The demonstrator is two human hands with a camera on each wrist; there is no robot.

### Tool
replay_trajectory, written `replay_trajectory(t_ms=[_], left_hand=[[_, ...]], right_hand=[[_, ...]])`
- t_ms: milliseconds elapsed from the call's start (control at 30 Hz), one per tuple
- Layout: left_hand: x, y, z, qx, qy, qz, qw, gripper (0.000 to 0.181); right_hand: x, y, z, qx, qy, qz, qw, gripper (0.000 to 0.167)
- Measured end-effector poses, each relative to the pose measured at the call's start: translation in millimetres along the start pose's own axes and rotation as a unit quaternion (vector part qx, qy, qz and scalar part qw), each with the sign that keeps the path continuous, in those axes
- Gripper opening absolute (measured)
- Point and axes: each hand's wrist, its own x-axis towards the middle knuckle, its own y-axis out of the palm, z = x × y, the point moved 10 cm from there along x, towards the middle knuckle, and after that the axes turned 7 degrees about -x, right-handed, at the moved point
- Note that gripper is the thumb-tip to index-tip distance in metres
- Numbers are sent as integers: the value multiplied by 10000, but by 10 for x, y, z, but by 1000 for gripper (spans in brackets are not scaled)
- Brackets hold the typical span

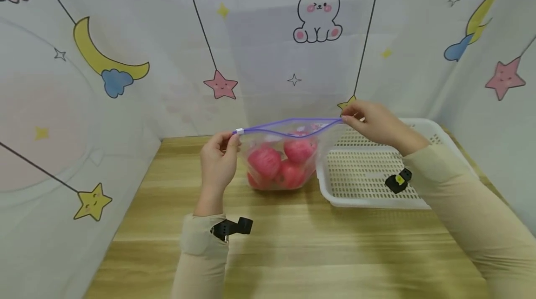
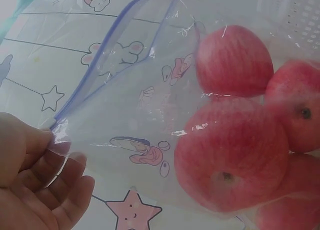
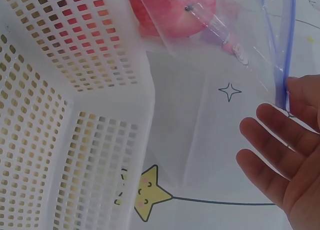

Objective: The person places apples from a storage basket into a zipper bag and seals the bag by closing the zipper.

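A clear zip bag (image 1: 276,138) with a purple zip edge stands on the table, holding several red apples (image 1: 264,160). Its mouth gapes slightly between the two hands. My left hand (image 1: 218,157) pinches the bag's left top corner, right beside the white slider (image 1: 239,131). The opposite top corner is pinched by my right hand (image 1: 372,122), thumb against finger. In the left wrist view the apples (image 2: 232,152) show through the printed plastic, and the left hand (image 2: 42,175) has its other fingers loosely bent. The right wrist view shows the right hand's (image 3: 287,145) remaining fingers extended below the zip.
A white perforated plastic basket (image 1: 326,187) sits on the table just right of the bag, partly under the right forearm. The wooden table (image 1: 284,248) extends in front. A white curtain (image 1: 268,48) printed with stars, moons and a bunny hangs behind and at the sides.
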Motion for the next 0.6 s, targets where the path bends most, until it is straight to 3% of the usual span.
replay_trajectory(t_ms=[367,600], left_hand=[[-4,31,-8,-252,199,-67,9995,20],[-38,53,11,-220,240,60,9995,19]], right_hand=[[124,-61,306,-80,-496,-225,9985,23],[178,21,511,-207,-616,-49,9979,26]])
